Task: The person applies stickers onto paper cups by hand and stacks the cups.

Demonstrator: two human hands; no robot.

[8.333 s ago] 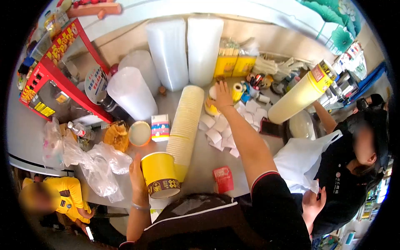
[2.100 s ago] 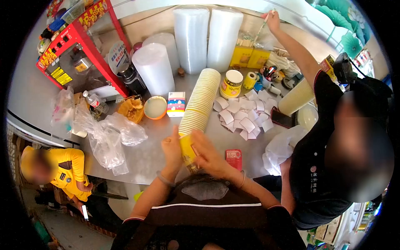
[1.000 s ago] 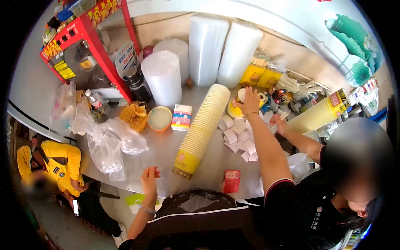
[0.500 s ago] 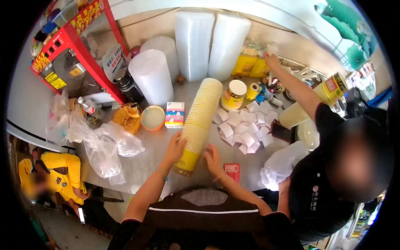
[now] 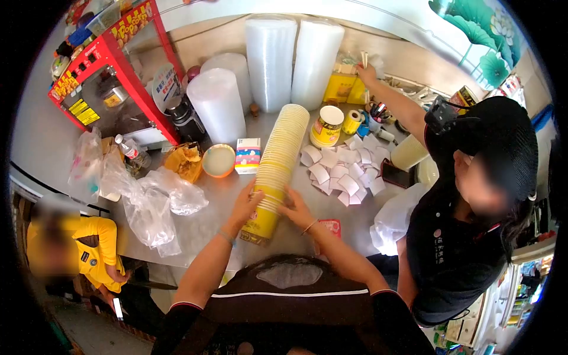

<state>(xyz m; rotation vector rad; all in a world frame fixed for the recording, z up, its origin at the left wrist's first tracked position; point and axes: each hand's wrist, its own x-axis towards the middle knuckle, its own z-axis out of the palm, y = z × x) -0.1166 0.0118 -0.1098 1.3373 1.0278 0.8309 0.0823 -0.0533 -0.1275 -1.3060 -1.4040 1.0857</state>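
A long stack of nested yellow paper cups (image 5: 278, 157) lies on the metal table, its near end towards me. My left hand (image 5: 245, 204) is closed around the left side of its lower part. On the other side, my right hand (image 5: 296, 207) presses its fingers against the stack. Right of the far end stands a yellow-and-white paper tub (image 5: 327, 126). Many curved white paper pieces (image 5: 346, 171) lie in a pile below that tub. A red packet (image 5: 329, 228) is partly hidden by my right forearm.
Left of the stack are a tissue box (image 5: 248, 155), an orange bowl (image 5: 219, 161) and clear plastic bags (image 5: 151, 207). Tall white rolls (image 5: 270, 65) stand behind. A co-worker (image 5: 461, 219) is at the right, arm stretched over the table; a person in yellow (image 5: 97, 248) is at the left.
My right hand has moved from beside the stack onto it, and my left hand has stayed on it. The co-worker's head has come up and turned, with the arm still reaching towards the back.
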